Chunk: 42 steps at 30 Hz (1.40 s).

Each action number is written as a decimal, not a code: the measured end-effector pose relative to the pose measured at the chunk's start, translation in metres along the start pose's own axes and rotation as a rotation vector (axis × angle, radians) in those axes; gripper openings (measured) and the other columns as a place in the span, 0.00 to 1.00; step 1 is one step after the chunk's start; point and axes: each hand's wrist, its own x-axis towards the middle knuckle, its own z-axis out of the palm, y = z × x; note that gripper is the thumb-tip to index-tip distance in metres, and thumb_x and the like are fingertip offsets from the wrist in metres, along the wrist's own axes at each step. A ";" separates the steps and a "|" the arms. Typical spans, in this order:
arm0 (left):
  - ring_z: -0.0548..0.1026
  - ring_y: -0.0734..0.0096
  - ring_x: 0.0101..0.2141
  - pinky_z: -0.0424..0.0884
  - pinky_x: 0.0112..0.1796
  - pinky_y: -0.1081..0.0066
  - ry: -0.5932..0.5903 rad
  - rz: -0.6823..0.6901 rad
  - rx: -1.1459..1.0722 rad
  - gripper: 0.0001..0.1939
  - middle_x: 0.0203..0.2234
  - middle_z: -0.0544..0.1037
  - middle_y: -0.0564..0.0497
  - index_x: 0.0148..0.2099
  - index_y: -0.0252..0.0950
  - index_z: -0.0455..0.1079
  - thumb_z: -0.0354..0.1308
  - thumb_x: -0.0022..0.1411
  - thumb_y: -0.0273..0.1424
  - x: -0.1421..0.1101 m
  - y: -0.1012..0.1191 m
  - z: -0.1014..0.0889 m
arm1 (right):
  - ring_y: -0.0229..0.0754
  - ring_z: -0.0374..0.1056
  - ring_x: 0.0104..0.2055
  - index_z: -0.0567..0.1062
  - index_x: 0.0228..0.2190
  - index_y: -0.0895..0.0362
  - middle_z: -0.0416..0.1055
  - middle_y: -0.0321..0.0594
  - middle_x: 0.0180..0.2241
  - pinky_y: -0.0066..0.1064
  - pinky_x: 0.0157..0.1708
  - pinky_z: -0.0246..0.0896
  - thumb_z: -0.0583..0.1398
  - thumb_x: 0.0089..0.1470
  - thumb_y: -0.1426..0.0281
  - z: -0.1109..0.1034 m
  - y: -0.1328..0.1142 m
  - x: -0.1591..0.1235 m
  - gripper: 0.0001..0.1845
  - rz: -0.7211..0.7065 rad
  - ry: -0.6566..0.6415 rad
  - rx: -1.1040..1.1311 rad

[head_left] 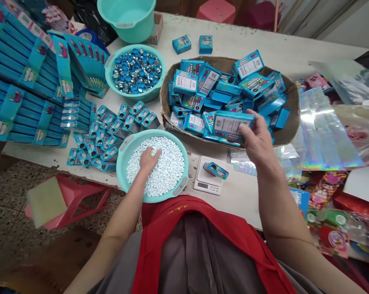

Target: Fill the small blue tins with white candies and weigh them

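Note:
My left hand rests in a turquoise basin of small white candies. Its thumb is spread from the fingers, whose tips are partly hidden among the pieces. Between the thumb and fingers of my right hand is a blue candy box, its printed label side up. That box is held above the near edge of a cardboard tray heaped with similar blue boxes. Below, a white digital scale carries one blue box with a round hole, lying on its side.
Several holed boxes are grouped left of the candies. A second basin holds blue and silver caps. Behind it stands a turquoise tub. Flattened blue cartons fill the far left; shiny plastic bags lie right.

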 end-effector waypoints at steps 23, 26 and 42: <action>0.70 0.76 0.21 0.67 0.23 0.75 0.016 -0.037 -1.732 0.13 0.20 0.68 0.56 0.28 0.36 0.61 0.62 0.47 0.35 -0.077 0.068 -0.070 | 0.52 0.64 0.39 0.72 0.37 0.54 0.73 0.44 0.35 0.40 0.38 0.60 0.65 0.48 0.63 0.158 -0.065 -0.079 0.14 -0.345 -0.545 -0.341; 0.71 0.75 0.22 0.69 0.26 0.71 0.110 0.008 -1.682 0.14 0.20 0.68 0.57 0.28 0.36 0.61 0.63 0.47 0.36 -0.078 0.069 -0.065 | 0.53 0.63 0.40 0.72 0.37 0.53 0.72 0.45 0.35 0.40 0.37 0.59 0.64 0.49 0.63 0.164 -0.069 -0.080 0.13 -0.364 -0.562 -0.389; 0.68 0.77 0.19 0.65 0.23 0.74 0.267 0.032 -1.550 0.14 0.18 0.68 0.58 0.28 0.37 0.61 0.64 0.46 0.36 -0.070 0.084 -0.077 | 0.51 0.64 0.39 0.72 0.35 0.53 0.72 0.43 0.35 0.39 0.37 0.57 0.66 0.47 0.59 0.165 -0.081 -0.060 0.15 -0.388 -0.555 -0.342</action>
